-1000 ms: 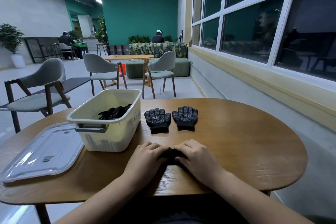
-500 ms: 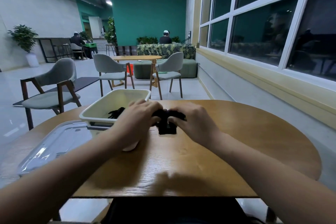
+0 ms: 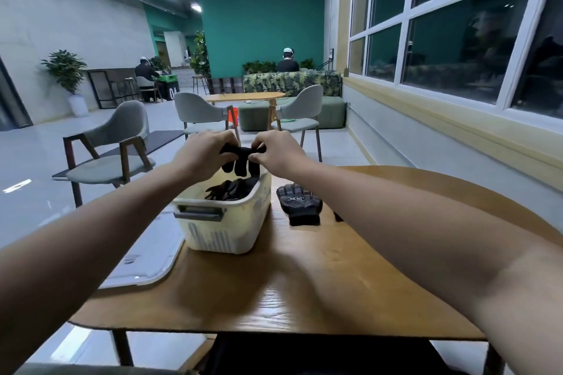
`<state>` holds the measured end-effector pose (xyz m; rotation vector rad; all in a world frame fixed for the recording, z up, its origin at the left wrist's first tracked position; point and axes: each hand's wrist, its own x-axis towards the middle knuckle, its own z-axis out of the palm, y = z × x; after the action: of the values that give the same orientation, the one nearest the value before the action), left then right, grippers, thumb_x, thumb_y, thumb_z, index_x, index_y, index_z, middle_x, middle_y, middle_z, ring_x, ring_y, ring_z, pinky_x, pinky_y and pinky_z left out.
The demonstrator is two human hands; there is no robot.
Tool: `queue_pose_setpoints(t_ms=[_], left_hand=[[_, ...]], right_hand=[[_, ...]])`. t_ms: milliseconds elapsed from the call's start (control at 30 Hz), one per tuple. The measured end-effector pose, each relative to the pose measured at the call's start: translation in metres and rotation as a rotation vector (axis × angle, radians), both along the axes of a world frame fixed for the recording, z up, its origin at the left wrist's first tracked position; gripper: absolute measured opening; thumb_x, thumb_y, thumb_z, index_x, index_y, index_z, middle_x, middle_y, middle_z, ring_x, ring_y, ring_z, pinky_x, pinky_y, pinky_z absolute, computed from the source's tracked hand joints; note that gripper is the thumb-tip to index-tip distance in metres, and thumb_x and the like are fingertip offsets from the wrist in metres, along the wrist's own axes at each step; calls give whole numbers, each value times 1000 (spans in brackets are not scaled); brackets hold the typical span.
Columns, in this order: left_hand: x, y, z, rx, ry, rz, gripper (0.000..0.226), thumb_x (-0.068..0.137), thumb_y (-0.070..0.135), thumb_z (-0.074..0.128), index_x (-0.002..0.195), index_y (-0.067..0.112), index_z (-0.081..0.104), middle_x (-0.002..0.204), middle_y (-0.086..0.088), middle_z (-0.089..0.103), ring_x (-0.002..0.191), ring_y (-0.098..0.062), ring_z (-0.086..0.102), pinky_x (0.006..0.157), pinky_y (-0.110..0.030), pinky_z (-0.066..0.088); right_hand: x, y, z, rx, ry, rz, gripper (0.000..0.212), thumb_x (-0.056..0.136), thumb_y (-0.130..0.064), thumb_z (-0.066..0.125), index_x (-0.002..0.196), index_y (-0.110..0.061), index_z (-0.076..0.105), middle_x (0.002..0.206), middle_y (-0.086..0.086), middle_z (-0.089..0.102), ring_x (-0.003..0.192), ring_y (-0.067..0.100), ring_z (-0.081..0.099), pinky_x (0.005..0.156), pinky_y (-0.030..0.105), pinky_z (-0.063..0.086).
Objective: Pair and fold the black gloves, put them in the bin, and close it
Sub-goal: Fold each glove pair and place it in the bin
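- Round wooden table (image 3: 304, 283): carries everything.
- Flat translucent plastic lid (image 3: 146, 253): lies at table's left edge beside bin. Left forearm passes over it, so a sweep could knock it off.
- Cream rectangular plastic bin (image 3: 225, 231): open, gloves already heaped inside.
- Left hand (image 3: 202, 155), right hand (image 3: 278, 155): both pinch folded black glove pair (image 3: 242, 161) above bin's far end, glove fingers dangling.
- Risks: uneven release undoes fold, or bundle catches far rim and falls outside.
- Flat black dotted glove (image 3: 300, 204): on table right of bin. Mate mostly hidden behind right forearm, easily missed.

- Fingers of my left hand (image 3: 202, 155) and right hand (image 3: 278, 154) covered the folded pair (image 3: 240, 167)'s top.
- Below the right fingers, my forearm (image 3: 380, 222) hid all but a dark sliver (image 3: 337, 216); I couldn't tell what.
- Below the left fingers, my arm (image 3: 91, 237) crossed the lid (image 3: 146, 256).
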<state>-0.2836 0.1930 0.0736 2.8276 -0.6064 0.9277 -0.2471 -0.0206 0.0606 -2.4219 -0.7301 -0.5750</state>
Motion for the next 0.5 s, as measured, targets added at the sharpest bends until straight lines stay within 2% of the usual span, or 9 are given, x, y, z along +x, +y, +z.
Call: queue_pose_setpoints(t_ms=[233, 400, 500], left_hand=[[35, 10, -4, 124, 23, 179, 23, 97, 38, 70, 114, 23, 65, 111, -4, 75, 108, -34, 58, 87, -47, 43], [46, 9, -12, 213, 128, 264, 53, 90, 48, 78, 136, 31, 58, 140, 1, 65, 125, -30, 52, 102, -49, 40], [47, 5, -10, 189, 119, 252, 46, 92, 50, 76, 132, 31, 62, 136, -1, 65, 126, -31, 53, 103, -49, 40]], right_hand=[[37, 26, 0, -36, 66, -70, 28, 94, -26, 77, 120, -20, 69, 116, 6, 72, 103, 28, 67, 87, 41, 59], [47, 27, -3, -113, 125, -75, 45, 96, -26, 71, 140, -19, 62, 137, 7, 67, 123, 31, 61, 102, 42, 54], [49, 15, -3, -119, 109, -61, 37, 97, -20, 66, 135, -20, 66, 133, 6, 68, 121, 29, 63, 102, 43, 54]])
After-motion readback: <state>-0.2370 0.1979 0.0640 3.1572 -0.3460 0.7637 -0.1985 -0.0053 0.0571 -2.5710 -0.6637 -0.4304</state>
